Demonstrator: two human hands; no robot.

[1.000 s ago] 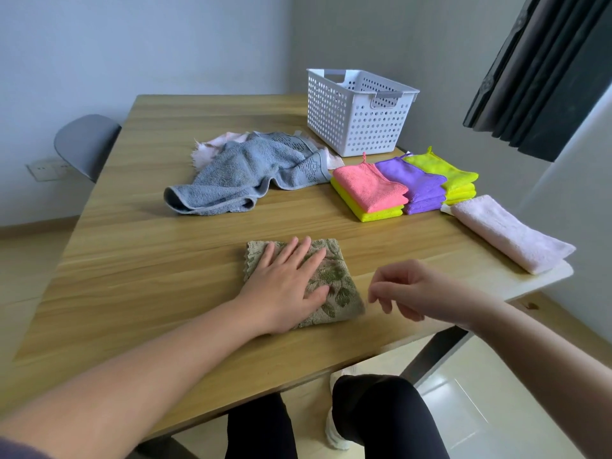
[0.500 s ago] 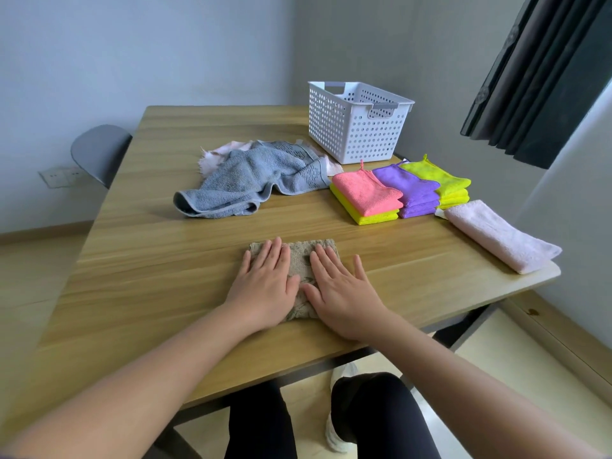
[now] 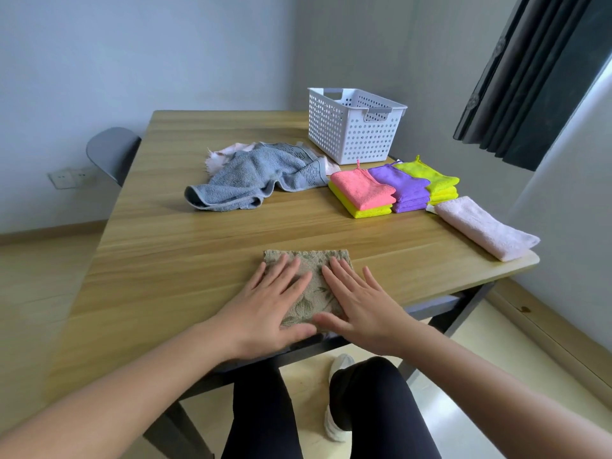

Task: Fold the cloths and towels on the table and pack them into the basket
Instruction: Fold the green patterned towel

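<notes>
Left grip (image 3: 265, 306) lay flat, fingers straight and spread, pressing the folded patterned cloth (image 3: 311, 289). Right grip (image 3: 361, 306) matched it palm down, clamping nothing. The cloth sat right at the near edge of the surface (image 3: 185, 260). The risk, as I read it: a pull toward the body could drag it off that edge, and a one-sided lift could spring the fold open. Beyond was bare wood, then the rumpled grey towel (image 3: 251, 180), the coloured stacks (image 3: 397, 190), and the pale pink towel (image 3: 483, 226) hugging the right edge. The basket (image 3: 351, 127) stood far right, with only a narrow lane leading to it.
</notes>
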